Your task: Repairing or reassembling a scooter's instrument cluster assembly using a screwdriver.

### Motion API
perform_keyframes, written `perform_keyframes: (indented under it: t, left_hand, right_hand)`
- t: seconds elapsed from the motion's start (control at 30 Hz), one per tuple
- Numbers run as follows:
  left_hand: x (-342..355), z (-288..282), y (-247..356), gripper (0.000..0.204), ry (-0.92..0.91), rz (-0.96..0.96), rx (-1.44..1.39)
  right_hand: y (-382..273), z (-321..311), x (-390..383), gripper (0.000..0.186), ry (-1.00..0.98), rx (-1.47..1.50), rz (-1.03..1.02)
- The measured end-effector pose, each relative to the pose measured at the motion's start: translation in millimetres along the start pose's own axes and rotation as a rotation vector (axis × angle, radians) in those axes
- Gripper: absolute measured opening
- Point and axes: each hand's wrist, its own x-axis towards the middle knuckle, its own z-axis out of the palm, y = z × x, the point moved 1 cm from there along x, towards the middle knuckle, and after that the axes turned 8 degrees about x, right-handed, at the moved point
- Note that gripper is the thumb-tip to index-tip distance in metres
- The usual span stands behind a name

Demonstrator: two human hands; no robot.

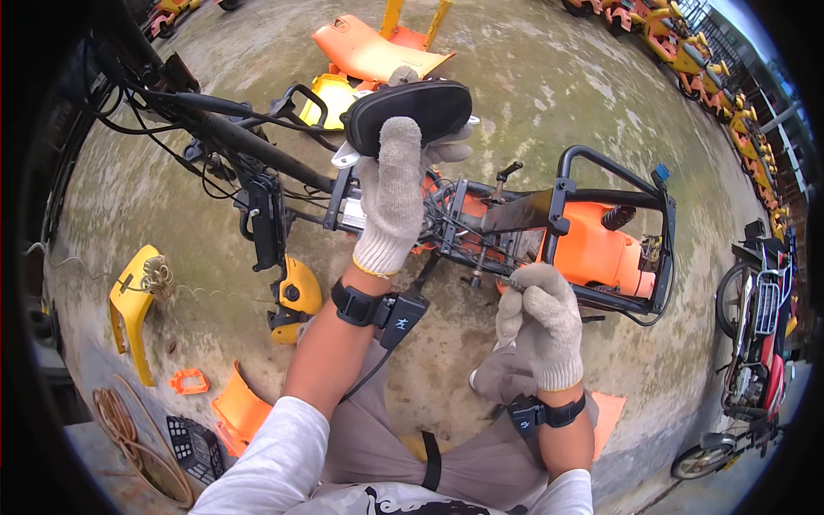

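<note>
My left hand (390, 202), in a knitted off-white glove, is raised over the scooter frame and grips a black oval piece (442, 105) that looks like a small seat. One finger lies along its near face, and other fingers wrap behind it. White tabs stick out at its two ends. Below it, the stripped frame (506, 225) shows bare tubes, tangled cables and a silver plate. My right hand (545, 318), gloved too, is closed in a pinch beside the frame's near side. A thin dark thing shows at its fingertips, too small to name.
An orange tank-like cover (588, 249) sits inside the frame's black rear rack (616, 168). Orange panels (369, 51) lie beyond, a yellow panel (133, 296) to the left. A coiled hose (129, 429) and black crate (193, 448) are near left; a motorcycle (760, 330) stands right.
</note>
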Motion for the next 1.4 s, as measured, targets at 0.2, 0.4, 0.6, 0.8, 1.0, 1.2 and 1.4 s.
perform_keyframes:
  t: [0.2, 0.4, 0.6, 0.8, 1.0, 1.2, 1.4]
  left_hand:
    - [-4.1, 22.2, 20.8, 0.100, -0.173, -0.058, -0.175]
    - [-11.6, 33.7, 36.9, 0.080, -0.140, -0.109, -0.202]
    - [-19.0, 40.5, 43.9, 0.074, -0.170, -0.156, -0.132]
    - [-22.6, 45.7, 41.8, 0.054, -0.028, -0.183, -0.064]
    - [-22.8, 52.2, 44.8, 0.046, 0.005, -0.172, 0.056]
    - [-22.4, 54.1, 46.6, 0.045, 0.009, -0.208, 0.018]
    - [-26.7, 45.8, 36.9, 0.043, 0.034, -0.207, 0.062]
  right_hand:
    - [-35.9, 33.5, 13.3, 0.026, -0.082, 0.090, -0.131]
    - [-49.6, 44.0, 23.3, 0.026, -0.024, 0.010, -0.263]
    - [-52.3, 44.0, 29.6, 0.025, 0.016, -0.043, -0.302]
    - [-54.3, 51.2, 25.6, 0.025, 0.098, -0.211, -0.346]
    - [-56.1, 54.0, 23.2, 0.024, 0.117, -0.244, -0.350]
    - [-56.5, 55.1, 21.4, 0.024, 0.128, -0.262, -0.339]
    - [-56.0, 56.1, 22.1, 0.023, 0.127, -0.274, -0.336]
